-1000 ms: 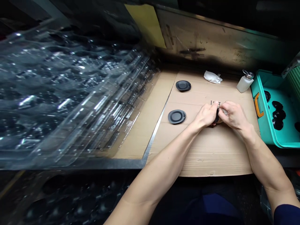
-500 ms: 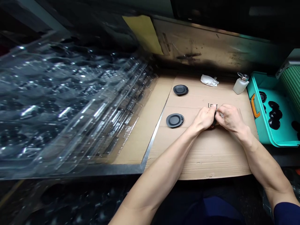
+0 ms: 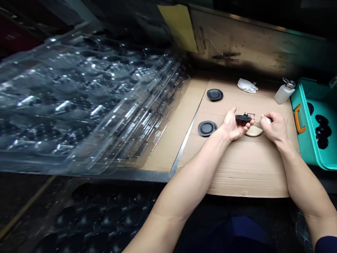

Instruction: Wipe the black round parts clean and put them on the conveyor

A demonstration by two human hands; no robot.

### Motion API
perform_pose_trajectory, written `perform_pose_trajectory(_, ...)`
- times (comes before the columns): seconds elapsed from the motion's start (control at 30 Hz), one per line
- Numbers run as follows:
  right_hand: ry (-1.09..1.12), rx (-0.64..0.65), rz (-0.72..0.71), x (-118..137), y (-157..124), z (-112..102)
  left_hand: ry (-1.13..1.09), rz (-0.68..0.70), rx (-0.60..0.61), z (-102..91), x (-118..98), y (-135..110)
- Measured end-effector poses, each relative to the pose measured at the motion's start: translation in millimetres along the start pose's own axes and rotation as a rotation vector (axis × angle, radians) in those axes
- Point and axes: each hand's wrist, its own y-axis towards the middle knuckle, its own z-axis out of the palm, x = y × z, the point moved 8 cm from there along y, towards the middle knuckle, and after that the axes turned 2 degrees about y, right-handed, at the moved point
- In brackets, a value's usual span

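My left hand (image 3: 233, 125) holds a flat black round part (image 3: 243, 118) by its edge, palm turned up, above the cardboard sheet (image 3: 237, 168). My right hand (image 3: 273, 127) is closed in a pinch on a small white thing (image 3: 266, 119) just right of that part. A beige oval pad (image 3: 253, 131) lies on the cardboard between the two hands. Two more black round parts lie to the left, one near (image 3: 207, 128) and one farther back (image 3: 215, 94).
A stack of clear plastic blister trays (image 3: 79, 102) fills the left side. A teal bin (image 3: 305, 140) with several black parts stands at the right. A small white dispenser bottle (image 3: 283, 91) and a crumpled white wipe (image 3: 246, 85) sit at the back.
My hands have drawn apart. The left hand turned palm up with the black part exposed, and the right hand pulled away to the right with the white thing. The beige pad shows now.
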Motion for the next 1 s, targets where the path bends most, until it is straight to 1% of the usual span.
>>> perform_pose_trajectory(0.13, -0.029, 0.043, -0.012, -2, -1, 7, -0.036, -0.001, -0.006, -1.9, 1, 1)
perform_pose_trajectory(0.53, -0.042, 0.073, -0.006, -6, -2, 13, -0.041, 0.025, 0.018, -4.2, 2, 6)
perform_pose_trajectory(0.63, -0.041, 0.071, -0.007, -7, -1, 12, -0.024, 0.036, 0.008, -4.8, 2, 7)
perform_pose_trajectory(0.73, -0.011, 0.037, -0.002, -3, 0, 6, 0.021, 0.063, -0.014, -4.5, 2, 7)
perform_pose_trajectory(0.83, 0.091, 0.006, -0.012, 8, 0, 0, 0.097, 0.105, -0.018, -1.7, 4, 7)
perform_pose_trajectory(0.93, 0.180, 0.036, -0.074, 22, -3, 0, 0.211, 0.134, -0.001, 3.8, 10, 9)
perform_pose_trajectory(1.0, 0.185, 0.072, -0.128, 29, -5, 4, 0.313, 0.152, -0.001, 6.9, 14, 10)
